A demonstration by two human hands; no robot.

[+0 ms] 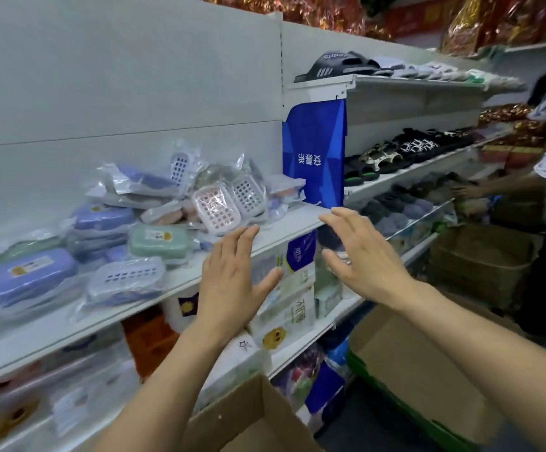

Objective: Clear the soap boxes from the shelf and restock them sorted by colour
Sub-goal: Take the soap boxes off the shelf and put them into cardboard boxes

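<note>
Soap boxes: a mixed heap in clear plastic sleeves on the white shelf, purple, green, pink and white ones jumbled with no colour order; the heap runs from the far left to about the middle of the shelf.
Purple box at left: lies flat near the shelf's front, with a small label whose print is too small to read.
Green box: sits mid-heap, just left of the left hand; its label is also unreadable.
Left hand: empty, fingers straight and close together, thumb out, raised in front of the shelf edge near the heap's right end.
Right hand: empty, fingers slightly spread and relaxed, apart from the boxes.
Step in hand: judged as the start of clearing, since the heap looks untouched.
Next move: likely reaching left into the heap and gathering the slippery sleeves, perhaps into the cardboard box below.
Blue bag: hangs upside down beside the heap, with white Chinese characters I cannot make out reliably.
Slipper: top shelf, reads roughly "Super".
</note>
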